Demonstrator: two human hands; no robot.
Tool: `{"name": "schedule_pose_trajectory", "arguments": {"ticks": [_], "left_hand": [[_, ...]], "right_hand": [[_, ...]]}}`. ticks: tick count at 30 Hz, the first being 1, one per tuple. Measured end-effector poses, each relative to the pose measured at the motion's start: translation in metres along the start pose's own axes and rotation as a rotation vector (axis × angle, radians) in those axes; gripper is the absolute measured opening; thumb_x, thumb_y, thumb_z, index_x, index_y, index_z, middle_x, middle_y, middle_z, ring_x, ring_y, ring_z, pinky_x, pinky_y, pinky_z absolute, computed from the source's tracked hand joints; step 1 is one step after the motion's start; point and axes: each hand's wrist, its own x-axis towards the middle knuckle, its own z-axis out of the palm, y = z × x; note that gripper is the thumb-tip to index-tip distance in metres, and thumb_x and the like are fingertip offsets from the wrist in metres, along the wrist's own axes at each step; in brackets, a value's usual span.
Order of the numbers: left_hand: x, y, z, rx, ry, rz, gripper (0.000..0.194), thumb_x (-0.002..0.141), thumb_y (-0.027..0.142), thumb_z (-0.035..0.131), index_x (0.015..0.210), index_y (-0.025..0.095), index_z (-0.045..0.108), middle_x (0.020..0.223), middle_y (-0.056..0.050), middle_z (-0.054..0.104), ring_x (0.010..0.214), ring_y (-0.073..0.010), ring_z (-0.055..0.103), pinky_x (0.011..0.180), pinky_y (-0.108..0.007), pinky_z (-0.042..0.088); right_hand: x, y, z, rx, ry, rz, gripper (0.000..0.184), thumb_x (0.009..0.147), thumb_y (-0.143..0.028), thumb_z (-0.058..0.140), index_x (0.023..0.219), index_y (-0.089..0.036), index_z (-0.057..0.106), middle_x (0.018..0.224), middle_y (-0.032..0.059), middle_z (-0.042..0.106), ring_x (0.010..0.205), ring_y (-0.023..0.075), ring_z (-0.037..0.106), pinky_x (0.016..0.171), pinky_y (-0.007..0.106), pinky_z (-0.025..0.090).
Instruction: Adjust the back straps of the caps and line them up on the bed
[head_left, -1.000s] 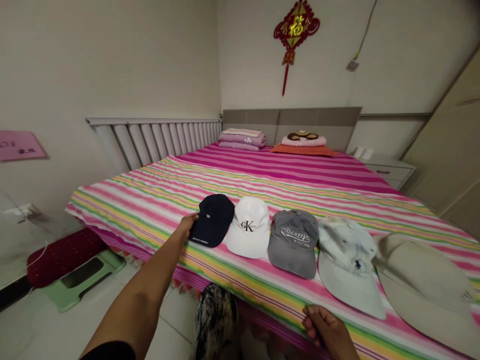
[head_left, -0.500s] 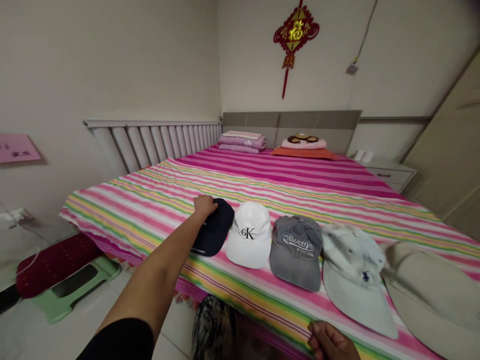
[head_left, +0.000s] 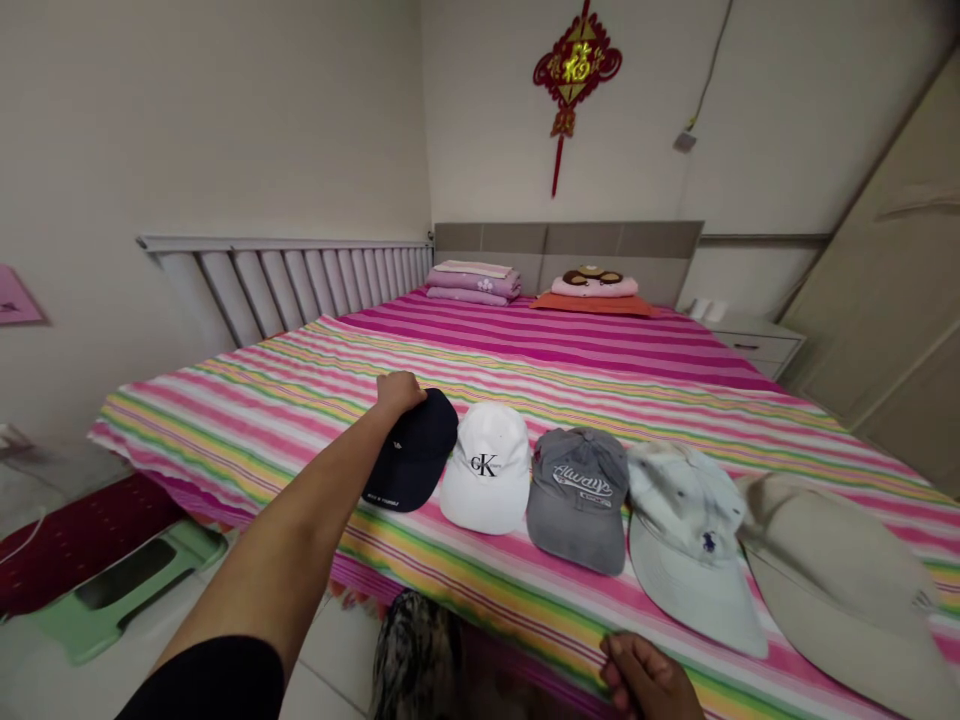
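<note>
My left hand [head_left: 401, 390] grips the top left of a navy cap [head_left: 420, 450], thumb on the crown and the other fingers partly hidden. To its right, in a row on the bed, lie a white cap [head_left: 489, 465] with black lettering, a grey cap [head_left: 579, 495] marked "Always", a pale cap [head_left: 690, 545] with a small dark emblem, and a beige cap [head_left: 844, 590]. All of their brims point toward me. Above the bed's front edge, below the grey cap, my right hand [head_left: 649, 675] is closed with curled fingers and no object showing in it.
A striped bedspread [head_left: 285, 400] covers the bed. Folded purple bedding [head_left: 472, 285] and a pink pillow stack [head_left: 592, 290] sit by the headboard [head_left: 600, 245]. At lower left stands a green stool [head_left: 127, 590] beside a dark red seat [head_left: 97, 530]. My patterned leg [head_left: 416, 650] is against the bed.
The view has shifted slightly, so the caps appear a little further left. My left hand stays on the navy cap, and my right hand remains closed near the bed edge.
</note>
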Motion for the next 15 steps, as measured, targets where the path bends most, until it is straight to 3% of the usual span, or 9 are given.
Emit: {"name": "schedule_pose_trajectory", "arguments": {"ticks": [4, 9, 12, 15], "left_hand": [[-0.010, 0.002, 0.003, -0.106, 0.037, -0.042, 0.016, 0.063, 0.030, 0.058, 0.066, 0.015, 0.063, 0.078, -0.012, 0.065, 0.090, -0.0283, 0.056, 0.083, -0.040, 0.030], [-0.027, -0.010, 0.007, -0.358, 0.150, -0.137, 0.031, 0.067, 0.035, 0.058, 0.092, 0.017, 0.062, 0.094, -0.009, 0.064, 0.096, -0.0244, 0.054, 0.084, -0.034, 0.034], [-0.056, -0.031, 0.012, -0.559, 0.249, -0.228, 0.034, 0.068, 0.033, 0.058, 0.098, 0.017, 0.059, 0.096, -0.008, 0.063, 0.095, -0.0215, 0.054, 0.083, -0.030, 0.036], [-0.104, -0.055, 0.031, -0.779, 0.368, -0.388, 0.033, 0.066, 0.028, 0.060, 0.097, 0.015, 0.056, 0.095, -0.009, 0.060, 0.095, -0.0205, 0.054, 0.084, -0.030, 0.038]], "right_hand": [[-0.002, -0.006, 0.000, 0.000, -0.004, 0.015, 0.038, 0.053, -0.053, 0.062, 0.055, -0.016, 0.056, 0.047, -0.0020, 0.055, 0.037, 0.0080, 0.043, 0.036, 0.019, 0.031], [-0.001, -0.004, -0.005, 0.012, -0.039, 0.011, 0.041, 0.052, -0.055, 0.063, 0.060, -0.015, 0.060, 0.049, -0.0010, 0.056, 0.040, 0.0088, 0.045, 0.037, 0.019, 0.033], [-0.001, -0.002, -0.007, 0.011, -0.054, 0.010, 0.044, 0.051, -0.057, 0.063, 0.062, -0.015, 0.061, 0.049, -0.0006, 0.057, 0.041, 0.0094, 0.047, 0.038, 0.020, 0.034], [-0.002, -0.003, -0.008, 0.017, -0.066, 0.008, 0.043, 0.051, -0.056, 0.064, 0.061, -0.014, 0.061, 0.049, -0.0007, 0.057, 0.041, 0.0091, 0.046, 0.038, 0.020, 0.034]]}}
